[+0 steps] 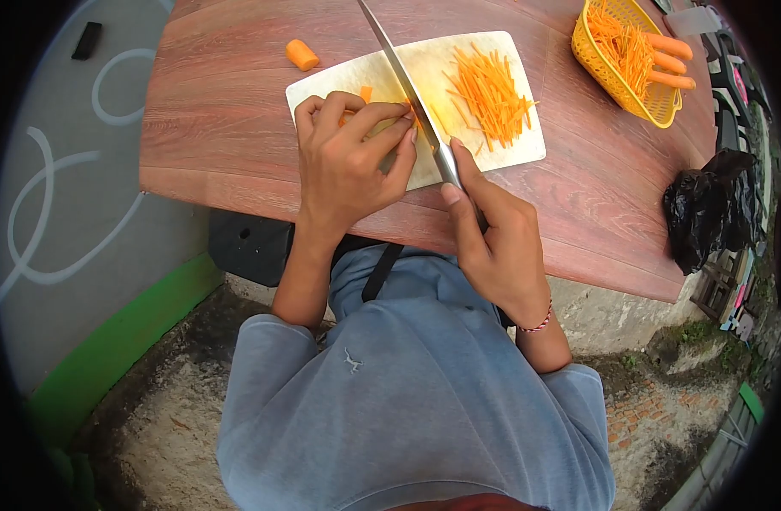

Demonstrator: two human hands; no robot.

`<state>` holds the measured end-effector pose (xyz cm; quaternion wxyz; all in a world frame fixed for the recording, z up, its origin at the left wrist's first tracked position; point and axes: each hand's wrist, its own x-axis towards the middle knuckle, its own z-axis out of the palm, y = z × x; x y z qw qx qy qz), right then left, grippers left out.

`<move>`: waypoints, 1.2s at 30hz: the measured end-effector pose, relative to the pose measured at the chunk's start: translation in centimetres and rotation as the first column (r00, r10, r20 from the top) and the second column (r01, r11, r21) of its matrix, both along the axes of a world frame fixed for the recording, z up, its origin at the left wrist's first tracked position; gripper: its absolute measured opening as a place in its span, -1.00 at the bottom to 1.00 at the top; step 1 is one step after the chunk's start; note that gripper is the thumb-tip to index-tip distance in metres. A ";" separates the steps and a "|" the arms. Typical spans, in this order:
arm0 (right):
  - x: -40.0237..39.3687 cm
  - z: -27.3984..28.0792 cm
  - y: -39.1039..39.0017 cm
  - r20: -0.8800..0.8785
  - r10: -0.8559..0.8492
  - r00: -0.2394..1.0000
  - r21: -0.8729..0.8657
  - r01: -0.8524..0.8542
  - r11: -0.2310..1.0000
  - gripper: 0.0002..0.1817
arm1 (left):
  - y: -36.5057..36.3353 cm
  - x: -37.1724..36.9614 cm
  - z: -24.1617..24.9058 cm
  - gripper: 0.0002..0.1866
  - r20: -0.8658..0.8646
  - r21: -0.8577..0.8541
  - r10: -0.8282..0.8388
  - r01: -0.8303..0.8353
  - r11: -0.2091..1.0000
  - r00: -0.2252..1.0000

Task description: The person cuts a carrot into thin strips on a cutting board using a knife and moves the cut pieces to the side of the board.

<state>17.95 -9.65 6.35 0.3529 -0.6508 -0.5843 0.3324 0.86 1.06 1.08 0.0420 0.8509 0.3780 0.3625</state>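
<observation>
My right hand (503,238) grips the handle of a long kitchen knife (405,75), whose blade crosses the white cutting board (520,68) and points away from me. Left of the blade, my left hand (349,157) has curled fingers pressing orange carrot pieces (365,95) onto the board. Its fingertips are close beside the blade, and most of what they hold is hidden under them. A heap of thin carrot strips (495,95) lies on the board right of the knife. Beyond the board's left corner rests a carrot chunk (302,55).
A yellow plastic basket (590,60) with carrot shreds and several whole carrots (668,64) stands at the back right of the reddish wooden table (228,111). A black plastic bag (712,204) hangs at the right edge. A dark seat (247,247) is below the table's left side.
</observation>
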 end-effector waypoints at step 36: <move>0.0 -0.6 -1.0 -0.013 -0.001 1.000 0.020 0.002 1.000 -0.53 | 0.1 -0.1 -0.5 -0.89 0.020 0.011 -0.009 0.008 1.000 1.000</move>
